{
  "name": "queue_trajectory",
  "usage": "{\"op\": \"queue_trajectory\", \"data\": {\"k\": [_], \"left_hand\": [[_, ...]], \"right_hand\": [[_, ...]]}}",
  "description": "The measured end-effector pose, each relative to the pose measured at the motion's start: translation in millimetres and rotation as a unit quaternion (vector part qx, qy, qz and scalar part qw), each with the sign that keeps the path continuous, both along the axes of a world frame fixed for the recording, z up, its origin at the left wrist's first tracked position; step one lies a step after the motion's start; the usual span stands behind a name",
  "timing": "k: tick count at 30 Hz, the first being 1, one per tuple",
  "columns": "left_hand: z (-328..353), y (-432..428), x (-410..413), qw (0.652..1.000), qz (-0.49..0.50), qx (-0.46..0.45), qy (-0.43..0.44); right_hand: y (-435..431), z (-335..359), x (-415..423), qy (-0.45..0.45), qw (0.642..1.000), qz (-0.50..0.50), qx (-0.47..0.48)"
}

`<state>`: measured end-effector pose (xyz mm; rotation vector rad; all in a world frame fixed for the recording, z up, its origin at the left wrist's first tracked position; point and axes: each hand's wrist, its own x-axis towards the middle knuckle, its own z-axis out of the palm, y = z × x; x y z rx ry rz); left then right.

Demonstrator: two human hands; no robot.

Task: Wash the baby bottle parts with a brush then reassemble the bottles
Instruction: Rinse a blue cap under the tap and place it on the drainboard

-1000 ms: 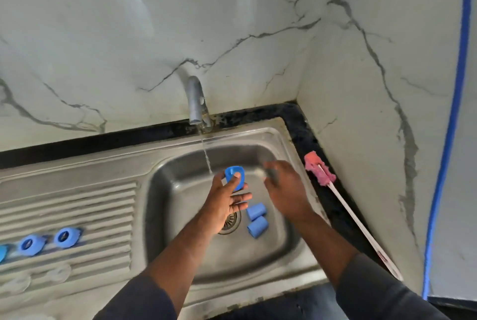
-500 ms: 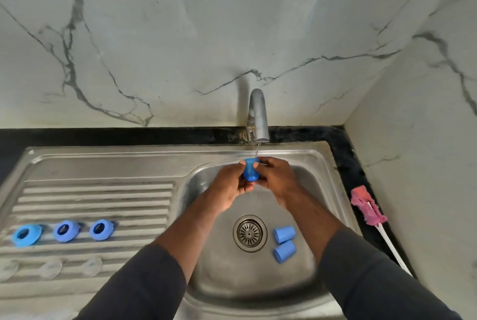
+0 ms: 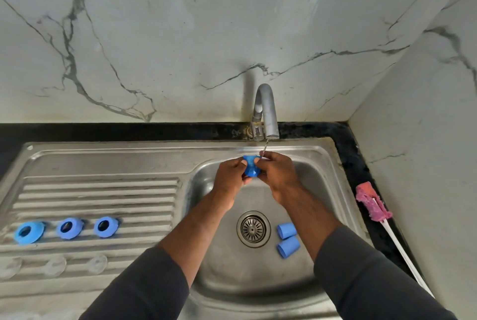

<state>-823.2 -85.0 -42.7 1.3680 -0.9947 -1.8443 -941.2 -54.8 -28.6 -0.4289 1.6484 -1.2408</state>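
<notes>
Marble walls back a steel sink point(image 3: 129, 154), where a thin stream from the tap point(image 3: 265, 110) meets a blue cap point(image 3: 251, 168) at the basin's far edge. As half a second ago, the left hand point(image 3: 229, 177) and right hand point(image 3: 280, 177) both grip it, fingers curled around its sides. Two spare caps point(image 3: 286, 230) lie unmoved beside the drain, and the pink brush point(image 3: 371, 203) stays on the worktop point(image 3: 361, 165).

No legible text, label, brand or number anywhere.
</notes>
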Motion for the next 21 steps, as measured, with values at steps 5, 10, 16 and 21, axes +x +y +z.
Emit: {"op": "queue_trajectory", "data": {"k": [5, 10, 16, 21], "left_hand": [[2, 7, -1, 1.0, 0.009, -0.001, 0.006], [4, 8, -6, 1.0, 0.006, -0.002, 0.025], [9, 11, -11, 0.999, 0.008, 0.001, 0.053], [9, 7, -10, 0.997, 0.005, 0.052, 0.06]], "right_hand": [[8, -3, 3, 0.012, 1.0, -0.006, 0.027], [15, 0, -7, -0.023, 0.999, 0.003, 0.026], [22, 2, -12, 0.003, 1.0, -0.006, 0.027], [22, 7, -10, -0.066, 0.998, -0.014, 0.003]]}}
